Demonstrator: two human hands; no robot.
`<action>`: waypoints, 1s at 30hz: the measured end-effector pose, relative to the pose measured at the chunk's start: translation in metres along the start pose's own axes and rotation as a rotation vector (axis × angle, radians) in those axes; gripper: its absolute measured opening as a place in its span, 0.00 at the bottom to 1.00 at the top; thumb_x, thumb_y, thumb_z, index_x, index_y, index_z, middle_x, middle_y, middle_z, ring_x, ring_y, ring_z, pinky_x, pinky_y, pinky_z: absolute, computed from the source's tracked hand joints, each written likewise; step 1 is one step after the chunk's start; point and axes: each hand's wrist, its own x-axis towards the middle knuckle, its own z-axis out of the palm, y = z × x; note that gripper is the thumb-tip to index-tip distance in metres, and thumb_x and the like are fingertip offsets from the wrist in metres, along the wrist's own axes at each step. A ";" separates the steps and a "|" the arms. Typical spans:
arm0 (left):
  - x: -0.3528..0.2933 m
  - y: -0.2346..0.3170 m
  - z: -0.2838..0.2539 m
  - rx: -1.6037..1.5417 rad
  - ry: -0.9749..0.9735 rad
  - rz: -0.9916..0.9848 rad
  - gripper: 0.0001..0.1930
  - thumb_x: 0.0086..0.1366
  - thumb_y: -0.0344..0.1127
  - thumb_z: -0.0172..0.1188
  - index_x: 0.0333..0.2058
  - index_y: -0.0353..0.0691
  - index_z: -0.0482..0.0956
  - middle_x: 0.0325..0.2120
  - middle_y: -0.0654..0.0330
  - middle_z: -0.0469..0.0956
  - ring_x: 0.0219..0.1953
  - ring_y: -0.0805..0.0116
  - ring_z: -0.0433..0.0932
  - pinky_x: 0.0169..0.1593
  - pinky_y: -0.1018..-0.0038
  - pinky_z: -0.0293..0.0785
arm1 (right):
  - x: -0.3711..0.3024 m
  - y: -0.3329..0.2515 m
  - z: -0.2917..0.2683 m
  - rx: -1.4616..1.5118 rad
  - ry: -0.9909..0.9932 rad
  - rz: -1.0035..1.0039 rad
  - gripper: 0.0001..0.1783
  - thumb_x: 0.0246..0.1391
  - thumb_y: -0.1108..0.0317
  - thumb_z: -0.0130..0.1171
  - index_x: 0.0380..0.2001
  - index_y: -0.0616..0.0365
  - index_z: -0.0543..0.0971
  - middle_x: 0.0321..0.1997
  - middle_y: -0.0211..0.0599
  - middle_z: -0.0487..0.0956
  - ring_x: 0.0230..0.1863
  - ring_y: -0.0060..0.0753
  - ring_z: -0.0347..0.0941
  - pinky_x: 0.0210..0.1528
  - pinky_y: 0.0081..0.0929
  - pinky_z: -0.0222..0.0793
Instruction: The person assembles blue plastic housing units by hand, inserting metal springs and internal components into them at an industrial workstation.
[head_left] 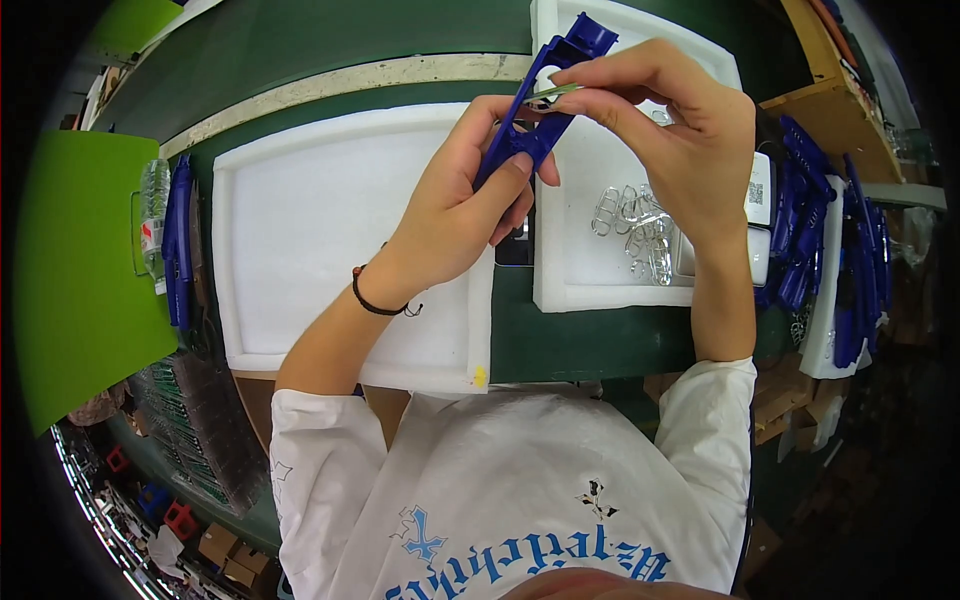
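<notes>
Blue plastic housing [541,138] held up over the white foam tray's [600,296] left edge, thin green piece [556,91] at its open side.
Housing's gripped around the lower end by the left hand [458,205]; the green piece is pinched between the right hand's [690,130] thumb and forefinger. Could get bent if it's pressed in tilted, or be lost among the wire clips [650,240] if that tiny pinch slips.

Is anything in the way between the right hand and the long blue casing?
Nothing visible is. The right hand pinches a thin green piece at the open side of the blue casing; whether piece and casing touch, I can't tell. The left hand grips the casing's lower part.
</notes>
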 end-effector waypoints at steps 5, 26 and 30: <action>0.001 -0.001 -0.001 -0.001 -0.001 -0.001 0.16 0.76 0.29 0.46 0.60 0.39 0.63 0.38 0.62 0.78 0.23 0.83 0.68 0.24 0.84 0.64 | 0.002 0.006 0.003 -0.052 0.035 -0.180 0.06 0.51 0.76 0.71 0.34 0.60 0.88 0.33 0.33 0.88 0.35 0.28 0.86 0.34 0.19 0.79; -0.004 -0.003 0.008 0.070 0.091 0.107 0.13 0.80 0.39 0.46 0.54 0.38 0.67 0.34 0.61 0.80 0.19 0.83 0.70 0.20 0.85 0.65 | 0.005 -0.026 -0.001 -0.549 -0.003 -0.271 0.16 0.73 0.61 0.53 0.49 0.64 0.77 0.39 0.38 0.85 0.36 0.23 0.78 0.41 0.21 0.76; 0.001 -0.009 0.007 0.035 0.137 0.078 0.13 0.81 0.44 0.45 0.46 0.39 0.67 0.27 0.60 0.80 0.16 0.81 0.73 0.19 0.84 0.67 | -0.005 0.003 0.024 -0.497 0.182 -0.375 0.17 0.42 0.68 0.78 0.40 0.43 0.91 0.42 0.31 0.77 0.37 0.31 0.69 0.34 0.24 0.68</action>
